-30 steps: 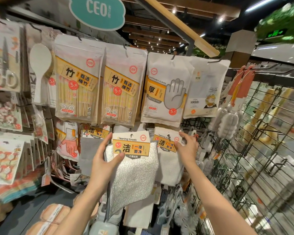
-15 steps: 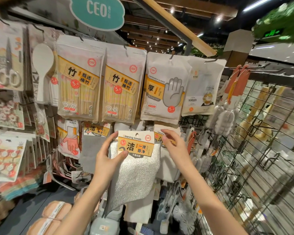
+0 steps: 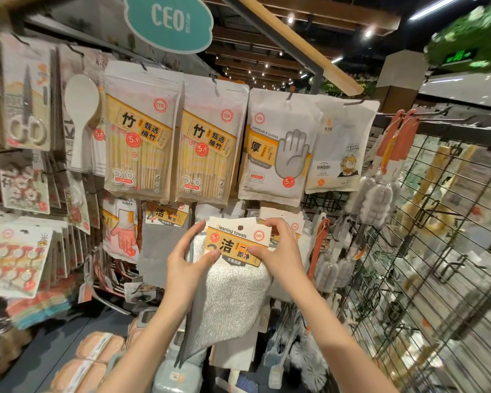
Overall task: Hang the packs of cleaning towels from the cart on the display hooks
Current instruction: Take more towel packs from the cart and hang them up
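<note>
Towel pack (image 3: 233, 279) is held up in front of the display, level with the lower row of goods, below the disposable gloves bag (image 3: 278, 148) and the two bamboo packs (image 3: 142, 137). It is not yet on a hook. Left hand (image 3: 186, 263) grips the left edge of the card header (image 3: 238, 242), thumb on the printed face, fingers curled behind. Right hand (image 3: 278, 251) pinches the right end of the same header between thumb and fingers. The grey cloth hangs free below the header, unsupported.

The punched hole (image 3: 241, 227) at the top centre of the header is visible and unobstructed. More towel packs (image 3: 288, 225) of the same kind hang directly behind the right hand; the hook carrying them is hidden.

Assessment: the step in hand is alignment of the header with the hook. The next move calls for finding the hook tip, bringing the hole square onto it and pushing the pack back along it. Risk noted: the card is thin and could bend or tear at the hole if forced off-line.
</note>
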A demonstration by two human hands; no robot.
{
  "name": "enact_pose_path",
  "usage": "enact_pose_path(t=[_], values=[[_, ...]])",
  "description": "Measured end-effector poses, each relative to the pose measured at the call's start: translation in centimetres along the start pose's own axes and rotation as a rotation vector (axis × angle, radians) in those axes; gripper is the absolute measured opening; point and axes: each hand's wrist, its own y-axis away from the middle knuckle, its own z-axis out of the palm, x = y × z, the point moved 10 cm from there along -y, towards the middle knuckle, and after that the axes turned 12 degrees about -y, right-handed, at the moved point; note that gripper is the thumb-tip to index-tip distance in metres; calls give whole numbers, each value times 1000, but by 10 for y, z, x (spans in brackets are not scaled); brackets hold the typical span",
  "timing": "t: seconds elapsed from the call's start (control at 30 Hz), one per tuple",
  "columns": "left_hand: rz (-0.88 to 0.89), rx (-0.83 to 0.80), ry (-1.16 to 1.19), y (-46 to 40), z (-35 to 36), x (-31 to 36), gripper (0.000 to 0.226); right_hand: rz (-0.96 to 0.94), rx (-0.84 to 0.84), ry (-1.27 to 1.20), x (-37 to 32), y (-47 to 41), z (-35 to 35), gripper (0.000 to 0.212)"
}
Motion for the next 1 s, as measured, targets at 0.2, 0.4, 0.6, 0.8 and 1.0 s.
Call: enact_pose_path(t=[0.2,0.4,0.6,0.8,1.0], values=[[-20,-12,33,-2,1,-1,54,68,24,-220,6,2,-3,50],[-53,-32,136,-7,3,-2,34,140,16,-318,21,5,-6,46],[-43,-27,107,-14,-1,-7,48,143,67,-297,33,0,-25,48],[2,-7,73,-19,-3,-12,51,138,140,-318,52,-10,-46,43],[0,6,98,-22,-2,-14,51,150,202,-276,72,-21,-59,43]])
